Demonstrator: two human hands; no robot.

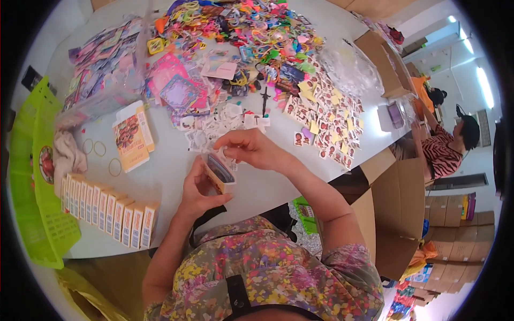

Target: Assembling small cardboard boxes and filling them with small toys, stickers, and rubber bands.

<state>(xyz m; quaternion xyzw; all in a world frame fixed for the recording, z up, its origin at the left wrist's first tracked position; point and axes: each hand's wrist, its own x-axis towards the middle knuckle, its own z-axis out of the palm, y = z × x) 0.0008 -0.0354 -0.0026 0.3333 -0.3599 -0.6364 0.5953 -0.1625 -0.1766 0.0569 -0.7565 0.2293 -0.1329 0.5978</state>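
My left hand point(194, 191) is wrapped round a small orange-and-white card box point(224, 185), tilted, its open top showing dark contents. Over that opening, my right hand point(256, 151) has its fingers pinched together; what they hold, if anything, is too small to make out. Just beyond the hands lies a loose pile of small white pieces point(227, 119). Flat orange printed boxes point(130, 140) lie to the left, and a row of several filled boxes point(110, 213) stands near the table's left front edge.
Colourful trinkets point(262, 32) heap at the back. Picture stickers point(326, 115) spread on the right. A clear bin point(99, 104) of packets and a green basket point(40, 214) stand left. Rubber bands point(115, 167) lie nearby. An open carton point(393, 206) and another person point(447, 150) are right.
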